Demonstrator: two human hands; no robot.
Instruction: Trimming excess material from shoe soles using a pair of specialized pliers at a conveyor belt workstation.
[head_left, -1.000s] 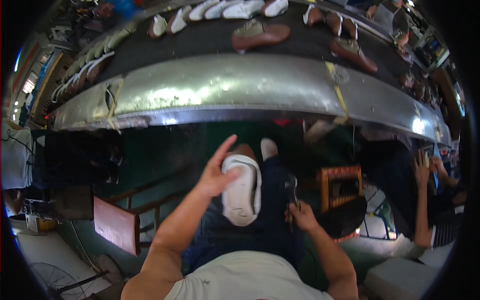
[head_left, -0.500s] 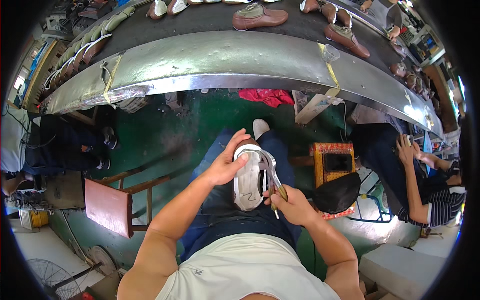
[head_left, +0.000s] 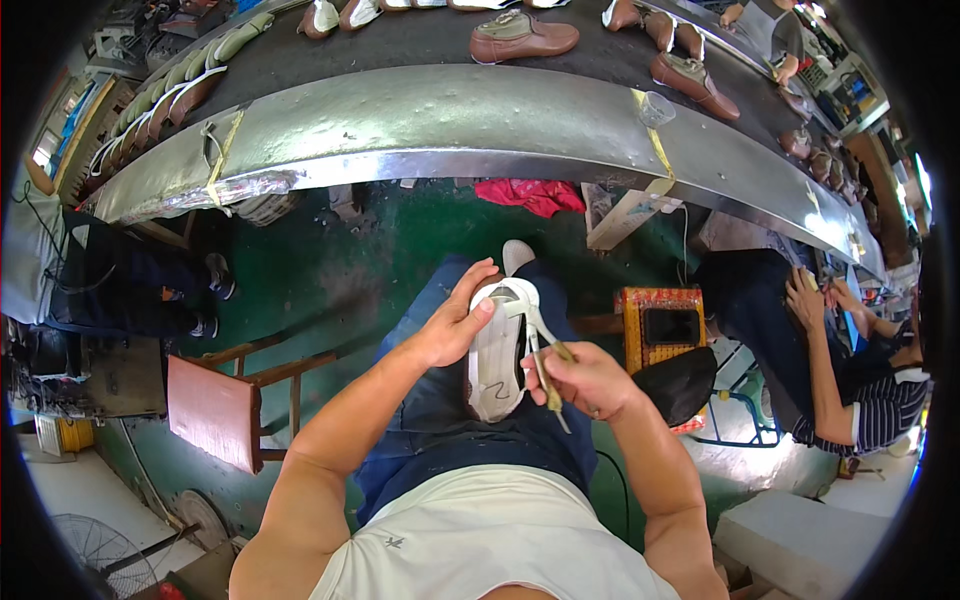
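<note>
A shoe upper (head_left: 494, 372) rests sole side up over my lap, its pale underside showing and a dark squiggle near its lower end. My left hand (head_left: 455, 325) is closed around the shoe's far end, thumb pressed on the underside and fingers along the left side. My right hand (head_left: 592, 380) grips the handles of metal lasting pincers (head_left: 534, 318). The curved head of the pincers lies over the far right edge of the shoe, near my left thumb. Whether the jaws pinch the edge is too small to tell.
Ahead runs a metal-edged conveyor bench (head_left: 400, 110) carrying several brown shoes (head_left: 524, 38). A pinkish stool (head_left: 213, 412) stands at left. To the right, a phone (head_left: 671, 326) lies on an orange-patterned stool (head_left: 634, 345), beside a seated co-worker (head_left: 840, 370). A red cloth (head_left: 535, 196) lies under the bench.
The pincers have turned: their head has moved up toward the shoe's far end, and their handles look farther apart. My right hand has risen slightly. My left hand keeps its hold.
</note>
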